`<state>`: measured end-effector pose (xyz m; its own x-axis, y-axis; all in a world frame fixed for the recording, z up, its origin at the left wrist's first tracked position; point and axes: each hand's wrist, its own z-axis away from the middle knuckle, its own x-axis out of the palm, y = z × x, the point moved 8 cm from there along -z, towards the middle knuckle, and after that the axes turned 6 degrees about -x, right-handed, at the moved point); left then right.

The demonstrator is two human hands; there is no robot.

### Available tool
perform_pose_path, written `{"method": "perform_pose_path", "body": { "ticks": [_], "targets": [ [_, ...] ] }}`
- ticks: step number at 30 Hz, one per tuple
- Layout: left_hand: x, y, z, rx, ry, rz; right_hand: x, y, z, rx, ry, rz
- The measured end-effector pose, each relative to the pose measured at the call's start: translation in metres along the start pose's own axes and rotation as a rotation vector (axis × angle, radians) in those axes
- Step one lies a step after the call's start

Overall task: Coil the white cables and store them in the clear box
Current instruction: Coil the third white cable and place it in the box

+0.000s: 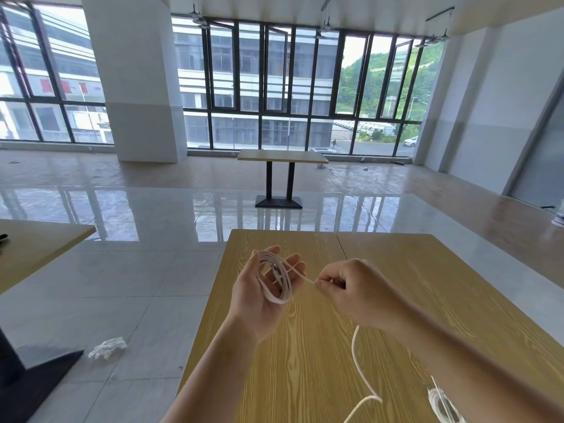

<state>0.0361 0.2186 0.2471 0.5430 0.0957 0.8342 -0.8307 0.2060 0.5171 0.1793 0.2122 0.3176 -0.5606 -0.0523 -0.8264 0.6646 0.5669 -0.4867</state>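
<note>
My left hand (259, 294) is held palm up over the wooden table (396, 264), with several loops of a white cable (282, 277) wound around its fingers. My right hand (354, 290) pinches the same cable just right of the coil. The cable's free part (357, 355) hangs below my right wrist and trails down to the table near the bottom edge. At the bottom right, the corner of the clear box (439, 401) shows, with a coiled white cable (442, 409) inside; my right forearm hides most of it.
The table's left edge runs close beside my left forearm. A second wooden table (33, 245) stands at the left with a black base (27, 380). A crumpled white cloth (106, 348) lies on the tiled floor. Another table (282, 156) stands far ahead by the windows.
</note>
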Motion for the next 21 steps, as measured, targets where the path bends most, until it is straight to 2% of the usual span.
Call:
{"method": "perform_pose_path", "body": {
  "ticks": [6,11,14,17,21],
  "targets": [
    [0.002,-0.002,-0.008,-0.018,-0.024,0.114,0.012,-0.004,0.006,0.007,-0.058,-0.021],
    [-0.025,0.018,-0.022,0.061,0.122,0.048,0.012,-0.012,0.014,-0.006,-0.142,-0.017],
    [-0.045,0.033,-0.028,0.113,0.250,-0.041,0.010,-0.018,0.019,-0.010,-0.207,-0.034],
    [-0.049,0.039,-0.028,0.131,0.286,-0.152,0.006,-0.024,0.022,-0.013,-0.265,-0.053],
    [-0.026,0.034,-0.020,0.164,0.268,-0.555,-0.003,-0.035,0.019,-0.058,-0.241,-0.075]
  ]
}}
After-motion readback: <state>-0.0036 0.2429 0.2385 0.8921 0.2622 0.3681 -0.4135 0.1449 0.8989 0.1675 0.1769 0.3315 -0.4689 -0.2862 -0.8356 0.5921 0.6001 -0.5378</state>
